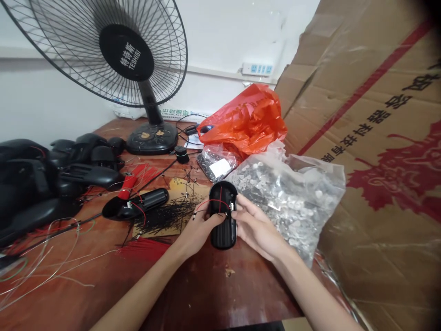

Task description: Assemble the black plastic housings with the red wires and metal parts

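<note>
Between my two hands is a black plastic housing (223,235), hollow side up, with a rounded wide end away from me and a ribbed narrow end towards me. My left hand (200,227) grips its left side, the thumb pressed inside near the middle. On the right, my right hand (255,226) is closed around the other edge, its thumb by a small white part (232,207). A thin red wire (219,195) runs inside the shell and loops out over the left rim. A similar black housing (151,200) with a red wire lies to the left.
Many black shells (37,184) are heaped at the left, near loose wires (44,266). Black wires (161,217) lie on cardboard. A clear bag of small parts (296,202) and an orange bag (248,119) stand right of centre. A fan (151,138) stands behind; a large carton (372,184) borders the right.
</note>
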The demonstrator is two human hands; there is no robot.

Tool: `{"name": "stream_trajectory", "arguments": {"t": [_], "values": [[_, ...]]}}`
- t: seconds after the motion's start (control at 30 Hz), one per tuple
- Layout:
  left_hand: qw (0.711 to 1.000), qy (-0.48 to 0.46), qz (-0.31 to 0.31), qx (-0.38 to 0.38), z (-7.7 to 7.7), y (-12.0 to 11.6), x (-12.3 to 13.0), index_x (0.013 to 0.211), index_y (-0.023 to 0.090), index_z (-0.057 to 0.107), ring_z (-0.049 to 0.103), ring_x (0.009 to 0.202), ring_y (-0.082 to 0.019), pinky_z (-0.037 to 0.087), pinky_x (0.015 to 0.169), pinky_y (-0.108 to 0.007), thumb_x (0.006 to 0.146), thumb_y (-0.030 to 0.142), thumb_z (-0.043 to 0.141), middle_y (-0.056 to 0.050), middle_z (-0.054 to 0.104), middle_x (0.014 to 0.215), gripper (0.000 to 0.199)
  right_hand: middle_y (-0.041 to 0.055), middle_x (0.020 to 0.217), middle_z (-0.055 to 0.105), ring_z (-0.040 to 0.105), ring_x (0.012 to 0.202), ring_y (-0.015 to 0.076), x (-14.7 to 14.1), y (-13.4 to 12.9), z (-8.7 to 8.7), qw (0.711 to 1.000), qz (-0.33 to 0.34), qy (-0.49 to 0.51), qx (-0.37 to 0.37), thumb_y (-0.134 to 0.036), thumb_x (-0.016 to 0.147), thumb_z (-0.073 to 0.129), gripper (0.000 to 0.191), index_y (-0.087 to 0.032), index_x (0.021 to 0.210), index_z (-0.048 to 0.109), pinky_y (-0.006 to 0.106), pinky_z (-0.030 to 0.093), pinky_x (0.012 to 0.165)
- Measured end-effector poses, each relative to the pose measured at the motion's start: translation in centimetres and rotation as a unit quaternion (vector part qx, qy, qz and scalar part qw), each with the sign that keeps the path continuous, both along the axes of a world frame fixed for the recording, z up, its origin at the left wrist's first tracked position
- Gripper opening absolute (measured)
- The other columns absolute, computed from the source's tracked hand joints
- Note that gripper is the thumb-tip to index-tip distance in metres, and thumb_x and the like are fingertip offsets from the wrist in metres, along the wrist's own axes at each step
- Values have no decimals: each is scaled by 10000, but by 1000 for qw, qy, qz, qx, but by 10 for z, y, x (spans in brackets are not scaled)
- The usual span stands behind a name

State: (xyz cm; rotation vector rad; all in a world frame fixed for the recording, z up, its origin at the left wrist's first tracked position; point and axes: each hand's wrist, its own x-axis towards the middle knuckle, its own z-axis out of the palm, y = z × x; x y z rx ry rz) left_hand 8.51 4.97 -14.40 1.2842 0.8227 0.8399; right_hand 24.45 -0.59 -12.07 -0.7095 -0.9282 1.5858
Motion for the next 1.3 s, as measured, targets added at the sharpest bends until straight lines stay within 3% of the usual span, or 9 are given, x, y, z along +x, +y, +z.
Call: {"name": "stream_trajectory", "arguments": {"t": [0.3,0.53,0.67,0.8,0.93,1.0,1.13,1.23,1.3], "values": [[998,-23,46,-38,11,-3,9,1033,165,654,646,928,-191,497,806,-276,768,444,764,-33,708,975,401,27,1508,483,571,1231,198,2,-1,2,1000,22,8,6,-210,879,658,628,-369,1456,468,372,484,1027],[972,-143,-49,-182,17,-4,4,1063,203,609,681,975,-203,530,867,-326,810,333,720,-24,723,1043,306,61,1321,636,649,1038,147,8,1,5,1000,15,-19,10,-275,903,692,516,-304,1399,552,238,567,785],[976,-132,-59,-161,14,-4,4,1222,228,556,615,1169,-234,508,962,-352,839,368,705,-44,665,1239,434,38,1154,709,652,917,101,5,3,1,999,-20,13,-24,-282,906,693,433,-285,1333,621,186,546,756],[993,-67,-45,-90,14,-13,8,1351,241,477,570,1219,-247,545,897,-312,808,408,751,-72,606,1315,631,48,1199,694,653,980,127,-1,4,2,997,-47,45,-29,-310,909,683,324,-248,1227,691,220,531,864],[997,-2,-55,-44,21,-23,14,1433,250,378,650,897,-192,586,648,-280,745,358,811,-69,628,1151,820,55,1102,707,607,665,122,-8,1,5,998,-60,1,-31,-419,926,632,318,-250,1188,699,218,503,492],[999,-4,-34,-37,23,-24,15,1419,246,384,638,845,-176,585,590,-273,753,358,796,-65,601,1136,791,54,1016,713,548,577,112,-10,-1,5,998,-48,-2,-32,-456,940,597,353,-256,1218,685,214,447,414],[999,35,-19,-24,22,-16,9,1346,191,426,570,728,-135,494,480,-210,779,409,753,-37,578,987,689,57,1216,680,659,889,169,-10,-1,4,999,-44,-2,-3,-396,920,654,355,-281,1255,667,268,559,697],[996,64,-62,-31,21,-12,2,1316,181,442,515,630,-95,387,456,-182,822,432,703,-28,591,950,612,44,1294,658,632,1127,183,-6,1,3,999,-43,-9,15,-311,882,718,387,-283,1263,664,317,469,1019],[994,54,-88,-42,22,-12,-1,1357,201,410,563,662,-112,385,483,-191,853,425,666,-45,608,994,608,49,1286,666,630,1148,181,-5,1,1,999,-40,-3,12,-291,882,720,411,-279,1287,648,334,424,1074]]}}
